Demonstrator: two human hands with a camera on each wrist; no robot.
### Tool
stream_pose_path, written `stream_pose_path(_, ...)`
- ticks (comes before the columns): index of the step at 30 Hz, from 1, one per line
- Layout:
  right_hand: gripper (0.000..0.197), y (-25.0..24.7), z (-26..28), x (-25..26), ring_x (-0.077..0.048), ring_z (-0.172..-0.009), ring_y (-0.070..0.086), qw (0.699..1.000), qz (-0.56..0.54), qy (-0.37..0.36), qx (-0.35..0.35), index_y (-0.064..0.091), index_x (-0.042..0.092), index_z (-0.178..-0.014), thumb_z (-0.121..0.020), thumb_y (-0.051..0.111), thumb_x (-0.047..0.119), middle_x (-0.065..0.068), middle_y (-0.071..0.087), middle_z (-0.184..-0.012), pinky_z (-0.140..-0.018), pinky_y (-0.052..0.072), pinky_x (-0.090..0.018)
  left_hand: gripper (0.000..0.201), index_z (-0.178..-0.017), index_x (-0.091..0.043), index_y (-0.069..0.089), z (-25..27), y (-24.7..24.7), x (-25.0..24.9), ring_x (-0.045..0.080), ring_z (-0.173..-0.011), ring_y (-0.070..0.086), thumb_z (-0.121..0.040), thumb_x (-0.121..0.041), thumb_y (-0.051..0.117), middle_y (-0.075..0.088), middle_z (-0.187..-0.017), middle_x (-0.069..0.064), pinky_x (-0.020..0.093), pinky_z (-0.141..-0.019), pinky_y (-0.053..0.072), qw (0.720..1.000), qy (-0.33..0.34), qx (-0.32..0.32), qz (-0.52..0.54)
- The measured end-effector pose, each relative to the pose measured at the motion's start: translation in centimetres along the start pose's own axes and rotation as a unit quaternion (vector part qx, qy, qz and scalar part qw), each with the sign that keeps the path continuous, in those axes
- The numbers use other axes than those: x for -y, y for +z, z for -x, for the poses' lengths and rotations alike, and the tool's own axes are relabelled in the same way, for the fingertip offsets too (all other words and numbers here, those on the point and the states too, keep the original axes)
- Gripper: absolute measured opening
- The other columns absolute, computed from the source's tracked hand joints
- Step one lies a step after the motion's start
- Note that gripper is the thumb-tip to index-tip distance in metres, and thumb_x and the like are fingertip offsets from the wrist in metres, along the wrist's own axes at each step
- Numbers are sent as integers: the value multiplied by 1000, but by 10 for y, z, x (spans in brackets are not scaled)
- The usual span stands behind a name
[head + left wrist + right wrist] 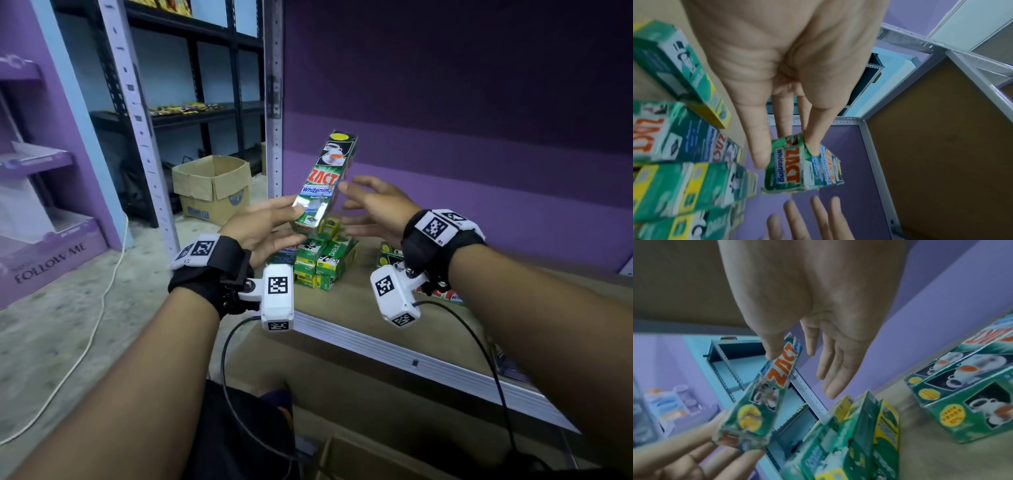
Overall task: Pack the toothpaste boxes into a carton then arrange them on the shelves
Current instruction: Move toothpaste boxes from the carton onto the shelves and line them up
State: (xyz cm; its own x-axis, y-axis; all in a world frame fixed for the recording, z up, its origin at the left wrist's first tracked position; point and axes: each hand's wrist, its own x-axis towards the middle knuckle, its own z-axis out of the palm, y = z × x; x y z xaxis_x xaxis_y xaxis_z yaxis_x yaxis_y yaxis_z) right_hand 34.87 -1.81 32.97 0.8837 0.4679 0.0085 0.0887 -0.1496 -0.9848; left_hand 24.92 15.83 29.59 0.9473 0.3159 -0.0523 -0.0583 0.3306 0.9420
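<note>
My left hand (274,222) pinches the lower end of a green ZACT Whitening toothpaste box (325,181), which tilts up over the shelf. In the left wrist view the thumb and fingers (813,129) clamp the box (797,168). My right hand (366,202) hovers just right of the box with fingers spread and straight. In the right wrist view its thumb (772,347) lies close to the box (760,402); I cannot tell whether they touch. Below the hands a stack of green-and-yellow Darlie boxes (322,260) stands on the shelf board (356,311).
More ZACT boxes (445,294) lie on the shelf, partly hidden behind my right wrist. An open cardboard carton (214,186) sits on the floor to the left, behind a grey shelf post (274,102). A white cable (96,308) trails across the floor.
</note>
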Motion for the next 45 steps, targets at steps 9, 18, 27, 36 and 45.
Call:
stream_pose_path(9,36,-31,23,12,-29,-91,74,995,-89,-48,5,61,19,-125,-91,69,14,-9,76,-103,-72,61,-41,42,-126,-11,63,8,40,6,28,-106,70,-86,-9,73,72,-114,11,40,-91,57,994,10,84,-70)
stream_pose_path(18,51,-67,56,-12,-24,-96,73,996,-34,-82,16,57,22,-136,-88,73,15,-6,74,-111,-77,60,-39,43,-123,-6,61,6,72,17,26,-102,71,-84,-13,76,74,-109,13,41,-87,59,992,41,101,-70)
stream_pose_path(27,61,-92,84,-30,1,-89,69,979,163,-113,42,56,34,-126,-74,86,30,12,72,-103,-71,57,-19,45,-115,-5,52,2,101,31,31,-97,72,-79,-4,78,72,-110,18,47,-79,60,994,5,101,-41)
stream_pose_path(36,65,-109,91,-44,1,-87,59,922,352,-159,-26,57,30,-127,-69,84,18,22,54,-92,-64,45,-5,62,-129,-7,45,5,115,35,32,-103,70,-77,4,76,65,-123,18,43,-82,60,992,3,124,-19)
stream_pose_path(45,53,-137,92,-41,7,-80,57,919,381,-98,-19,63,32,-123,-76,79,10,23,59,-90,-60,42,-9,64,-122,-12,52,-3,109,41,32,-99,71,-68,6,82,58,-125,12,38,-80,60,995,43,60,-63)
